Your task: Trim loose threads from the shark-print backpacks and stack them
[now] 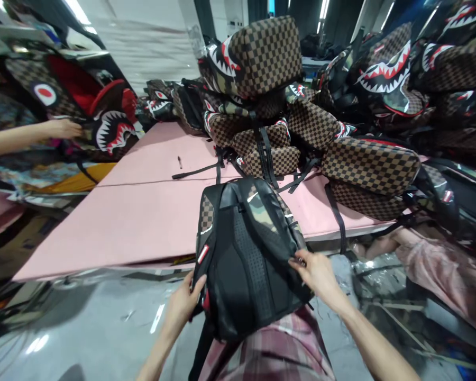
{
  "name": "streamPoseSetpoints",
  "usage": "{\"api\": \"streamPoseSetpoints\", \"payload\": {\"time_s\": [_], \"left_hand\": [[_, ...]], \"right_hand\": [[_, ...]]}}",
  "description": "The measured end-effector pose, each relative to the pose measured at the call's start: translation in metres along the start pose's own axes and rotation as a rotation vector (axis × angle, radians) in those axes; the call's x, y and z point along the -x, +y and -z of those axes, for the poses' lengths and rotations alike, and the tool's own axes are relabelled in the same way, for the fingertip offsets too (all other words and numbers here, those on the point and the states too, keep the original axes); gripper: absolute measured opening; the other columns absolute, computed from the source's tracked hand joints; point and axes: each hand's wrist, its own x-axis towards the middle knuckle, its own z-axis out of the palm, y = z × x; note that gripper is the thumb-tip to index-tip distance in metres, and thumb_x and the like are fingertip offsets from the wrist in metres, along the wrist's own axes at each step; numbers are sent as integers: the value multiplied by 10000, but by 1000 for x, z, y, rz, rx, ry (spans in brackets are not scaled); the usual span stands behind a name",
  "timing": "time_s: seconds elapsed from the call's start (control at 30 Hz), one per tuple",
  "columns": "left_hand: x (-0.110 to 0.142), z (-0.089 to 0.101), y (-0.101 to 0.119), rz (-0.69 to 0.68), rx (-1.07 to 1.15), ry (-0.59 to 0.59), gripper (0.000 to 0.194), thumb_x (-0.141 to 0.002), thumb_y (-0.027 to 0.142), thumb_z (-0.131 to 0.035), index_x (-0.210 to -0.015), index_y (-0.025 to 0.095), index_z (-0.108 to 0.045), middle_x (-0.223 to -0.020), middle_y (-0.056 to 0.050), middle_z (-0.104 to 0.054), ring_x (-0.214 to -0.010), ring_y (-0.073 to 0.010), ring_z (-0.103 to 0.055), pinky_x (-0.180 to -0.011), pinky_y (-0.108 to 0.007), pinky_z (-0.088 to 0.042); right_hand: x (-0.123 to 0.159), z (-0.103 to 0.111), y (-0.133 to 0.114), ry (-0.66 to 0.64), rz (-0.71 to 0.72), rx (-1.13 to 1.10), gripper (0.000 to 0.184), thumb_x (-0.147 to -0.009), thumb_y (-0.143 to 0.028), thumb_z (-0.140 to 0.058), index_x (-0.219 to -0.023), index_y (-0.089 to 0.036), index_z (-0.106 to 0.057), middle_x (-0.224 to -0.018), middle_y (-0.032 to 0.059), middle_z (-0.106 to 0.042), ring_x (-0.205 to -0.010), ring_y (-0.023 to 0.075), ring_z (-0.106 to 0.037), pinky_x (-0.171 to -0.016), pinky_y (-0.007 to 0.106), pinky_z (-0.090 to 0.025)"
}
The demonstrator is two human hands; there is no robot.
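A black backpack (238,264) with checkered and camouflage sides is in front of me, its padded back and shoulder straps facing up. Its top end rests against the edge of the pink table (143,211), and its lower end is over my lap. My left hand (188,296) grips the left side near the bottom, thumb on the back panel. On the right side, my right hand (315,272) pinches the edge beside a strap. The fingertips of both hands are partly hidden behind the bag.
Checkered backpacks with shark-mouth prints (269,58) are piled along the table's far and right sides. At left, another person's hand (63,129) holds an open, red-lined backpack (83,100). A person's pink sleeve (436,264) shows at right. Loose straps (198,170) lie on the table.
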Motion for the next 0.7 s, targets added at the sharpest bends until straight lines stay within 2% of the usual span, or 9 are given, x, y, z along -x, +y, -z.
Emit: {"api": "streamPoseSetpoints", "payload": {"time_s": [0.1,0.17,0.23,0.3,0.37,0.43,0.53,0.63,0.7], "left_hand": [[14,3,1,6,-87,-118,482,-706,628,-450,-757,197,-661,-520,-31,-604,-588,-263,-620,-575,-309,-457],[18,3,3,11,-67,-171,456,-684,632,-473,-597,212,-629,-490,-30,-591,-556,-248,-611,-561,-298,-455],[13,-3,4,16,-13,-102,376,-602,587,-591,-645,219,-646,-603,-38,-653,-660,-259,-639,-599,-294,-474],[2,-14,2,49,147,-20,403,-564,554,-641,-784,216,-654,-757,-50,-690,-804,-269,-645,-651,-301,-498],[-8,-27,-2,142,325,-66,417,-616,568,-593,-799,196,-637,-770,-69,-689,-833,-272,-642,-668,-329,-519],[-15,-37,-6,226,397,-149,354,-642,527,-581,-755,193,-624,-758,-79,-689,-816,-279,-641,-675,-360,-530],[-19,-47,-7,217,379,-174,226,-624,397,-621,-738,202,-624,-819,-79,-698,-867,-294,-631,-718,-381,-529],[-23,-48,-4,209,336,-123,183,-671,349,-594,-719,176,-630,-799,-95,-691,-923,-318,-615,-745,-396,-519],[-24,-35,0,190,306,-74,212,-727,353,-568,-722,150,-629,-760,-106,-679,-900,-327,-616,-719,-409,-520]], "right_hand": [[18,-22,-18,-117,-1,14,145,-817,-254,-523,-878,-241,-654,-742,43,-716,-729,209,-674,-580,240,-349],[20,-37,-22,-124,-42,-11,133,-818,-236,-514,-871,-236,-636,-739,34,-715,-735,203,-677,-579,236,-340],[19,-46,-22,-107,-51,-60,127,-830,-259,-505,-867,-236,-624,-749,24,-715,-751,198,-678,-583,232,-337],[18,-49,-20,-97,-41,-102,125,-835,-264,-500,-856,-234,-620,-751,17,-714,-760,192,-678,-594,227,-339],[18,-49,-18,-92,-37,-132,116,-829,-260,-510,-857,-233,-620,-761,14,-715,-764,188,-677,-599,224,-342],[18,-49,-16,-80,-43,-150,116,-826,-251,-511,-857,-233,-622,-769,12,-716,-765,185,-676,-603,222,-347],[18,-51,-16,-55,-69,-162,132,-830,-241,-498,-853,-235,-628,-759,9,-713,-757,181,-674,-606,219,-359],[19,-52,-18,-29,-78,-202,161,-836,-255,-481,-829,-230,-640,-731,20,-705,-734,194,-672,-609,232,-384],[18,-50,-18,5,-63,-325,194,-842,-305,-477,-814,-225,-652,-740,31,-705,-735,207,-668,-634,252,-414]]}}
